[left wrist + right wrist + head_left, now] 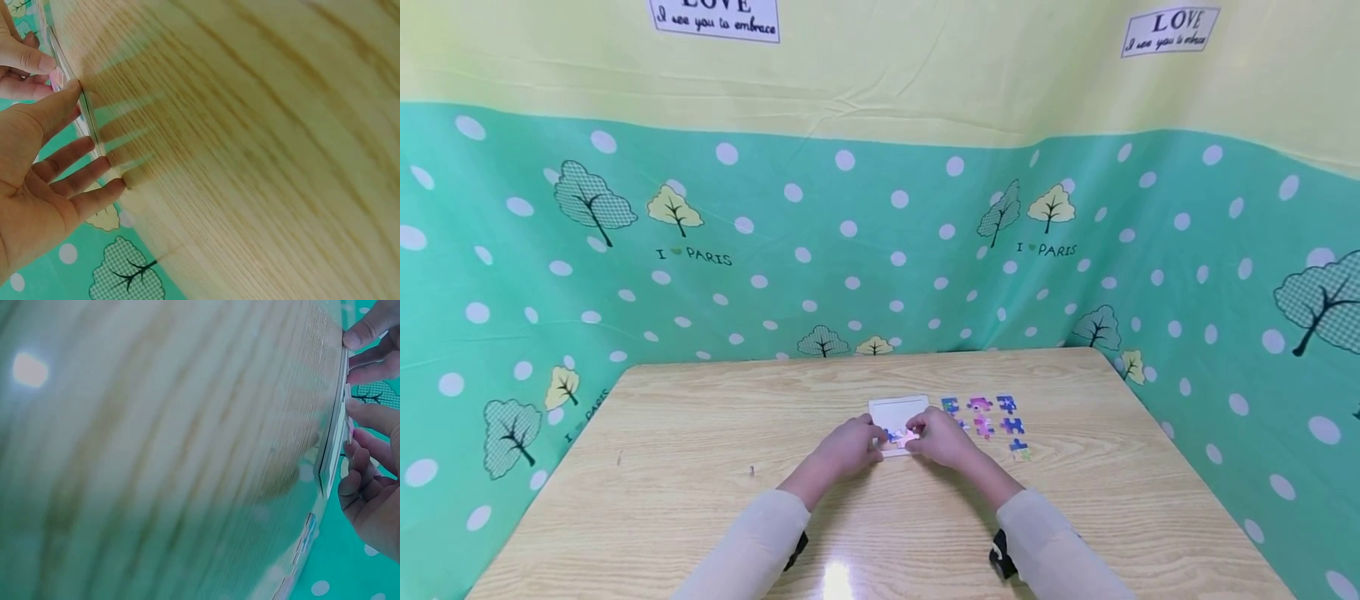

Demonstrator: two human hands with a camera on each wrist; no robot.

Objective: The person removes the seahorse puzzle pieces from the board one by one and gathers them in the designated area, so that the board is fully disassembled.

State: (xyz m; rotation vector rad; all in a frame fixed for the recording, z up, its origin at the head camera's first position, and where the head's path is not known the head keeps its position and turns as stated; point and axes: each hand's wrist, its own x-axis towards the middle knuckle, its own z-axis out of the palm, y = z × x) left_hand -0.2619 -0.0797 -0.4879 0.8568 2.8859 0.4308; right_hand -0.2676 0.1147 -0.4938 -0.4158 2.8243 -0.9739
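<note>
A white jigsaw tray (897, 412) lies on the table with a few joined puzzle pieces (892, 437) along its near side. My left hand (853, 447) rests at the tray's left edge. In the left wrist view its thumb (70, 90) touches the near rim, while the other fingers are loosely extended and spread. From the right, my right hand (946, 437) pinches a pink puzzle piece (912, 437) between thumb and fingers, low over the tray. The right wrist view shows that piece (349, 415) edge-on, slightly tilted, close against the tray rim (330, 447).
Several loose pieces lie in rows right of the tray, among them a pink one (979, 404), a blue one (1012, 425) and a blue-and-green one (1019, 450). The wooden table (700, 433) meets a green dotted curtain (850, 275) behind.
</note>
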